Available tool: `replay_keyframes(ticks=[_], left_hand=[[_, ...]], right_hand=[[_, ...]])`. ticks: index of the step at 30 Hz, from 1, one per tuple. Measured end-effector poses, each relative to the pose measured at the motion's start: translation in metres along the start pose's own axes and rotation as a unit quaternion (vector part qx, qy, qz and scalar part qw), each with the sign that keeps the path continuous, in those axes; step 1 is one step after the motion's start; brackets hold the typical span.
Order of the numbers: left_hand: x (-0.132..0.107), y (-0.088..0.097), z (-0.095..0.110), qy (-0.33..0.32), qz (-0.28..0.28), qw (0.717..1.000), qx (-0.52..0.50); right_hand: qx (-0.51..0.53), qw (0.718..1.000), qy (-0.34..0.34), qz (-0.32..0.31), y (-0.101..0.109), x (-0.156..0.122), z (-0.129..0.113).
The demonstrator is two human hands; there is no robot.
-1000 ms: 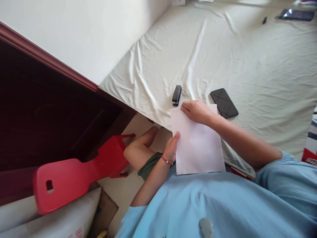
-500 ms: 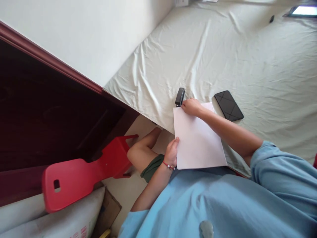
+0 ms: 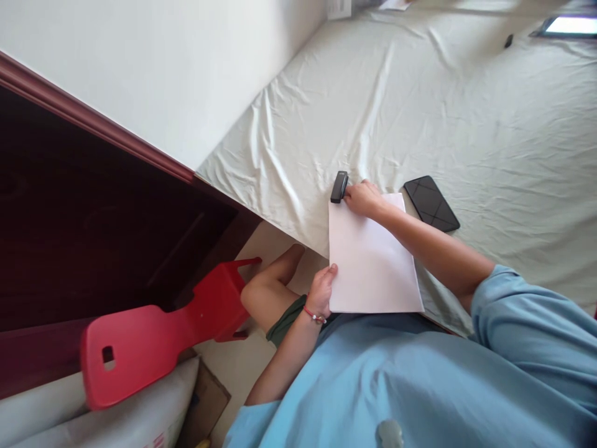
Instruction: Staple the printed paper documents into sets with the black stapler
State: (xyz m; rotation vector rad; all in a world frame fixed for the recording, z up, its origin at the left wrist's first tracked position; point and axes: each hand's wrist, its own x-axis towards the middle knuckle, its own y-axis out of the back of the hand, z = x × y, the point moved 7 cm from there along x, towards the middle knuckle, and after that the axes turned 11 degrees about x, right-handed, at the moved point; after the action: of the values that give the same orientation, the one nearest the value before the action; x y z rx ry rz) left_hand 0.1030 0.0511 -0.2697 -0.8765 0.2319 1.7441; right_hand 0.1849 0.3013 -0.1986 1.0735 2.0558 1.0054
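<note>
Cloth [image 3: 433, 112], pale and creased, spreads across the upper right of the frame as the working surface. Red chair [image 3: 133, 354] occupies the lower left, well apart from the work. White paper [image 3: 375, 267] lies right of the frame's centre, its upper part over the cloth and its lower edge close to the wearer's shirt; the number of sheets cannot be determined. Dark phone [image 3: 431, 203] lies flat just beside the paper's upper right corner.

Left hand [image 3: 321, 291] grasps the paper at its left edge, low down, thumb on the upper face. Right hand [image 3: 364, 198] rests over the paper's top edge, fingers bent against the right side of a black stapler [image 3: 339, 186]. Whether these fingers grip the stapler or only steady it and the paper cannot be told; the fingertips are partly hidden.

The stapler stands at the paper's upper left corner, its near end at the top edge. Whether paper sits between its jaws cannot be confirmed.

Assessment: the step in hand appears to be aligning stapler and corner. The next move calls for a steady left-hand hold, even paper edges, and right-hand fingers kept out of the stapler's mouth before any pressure is applied.
</note>
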Motion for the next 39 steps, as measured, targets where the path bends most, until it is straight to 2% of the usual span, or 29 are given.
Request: replay_keyframes(ticks=[3, 6, 9, 12, 19, 23, 28, 31, 34, 39], left_hand=[[0.000, 0.000, 0.001, 0.000, 0.000, 1.000, 0.000], [-0.001, 0.001, 0.000, 0.003, -0.002, 1.000, 0.000], [-0.002, 0.002, -0.001, 0.006, 0.003, 1.000, 0.001], [-0.002, 0.004, -0.002, -0.001, 0.009, 1.000, -0.001], [0.000, 0.006, 0.000, -0.020, 0.018, 1.000, 0.006], [-0.004, 0.002, -0.001, -0.028, 0.001, 0.999, 0.021], [-0.016, 0.000, -0.021, -0.011, -0.021, 0.999, 0.034], [-0.021, 0.004, -0.033, -0.009, -0.012, 0.999, 0.033], [-0.026, 0.007, -0.040, -0.011, -0.002, 1.000, 0.021], [-0.034, 0.006, -0.053, 0.020, -0.036, 0.999, -0.031]], right_hand=[[0.017, 0.995, 0.042, 0.090, 0.012, -0.017, -0.009], [0.033, 0.979, 0.140, 0.144, 0.017, -0.035, -0.024], [0.011, 0.972, 0.212, 0.103, 0.007, -0.043, -0.034], [-0.024, 0.974, 0.217, 0.057, -0.003, -0.044, -0.032], [-0.032, 0.972, 0.230, 0.036, -0.009, -0.043, -0.026], [0.008, 0.976, 0.210, 0.061, -0.006, -0.045, -0.019], [0.019, 0.984, 0.117, 0.136, 0.008, -0.060, 0.007], [-0.011, 0.991, 0.069, 0.116, 0.007, -0.076, 0.029], [-0.030, 0.992, 0.048, 0.111, 0.007, -0.091, 0.047], [-0.022, 0.993, 0.047, 0.103, 0.008, -0.101, 0.052]])
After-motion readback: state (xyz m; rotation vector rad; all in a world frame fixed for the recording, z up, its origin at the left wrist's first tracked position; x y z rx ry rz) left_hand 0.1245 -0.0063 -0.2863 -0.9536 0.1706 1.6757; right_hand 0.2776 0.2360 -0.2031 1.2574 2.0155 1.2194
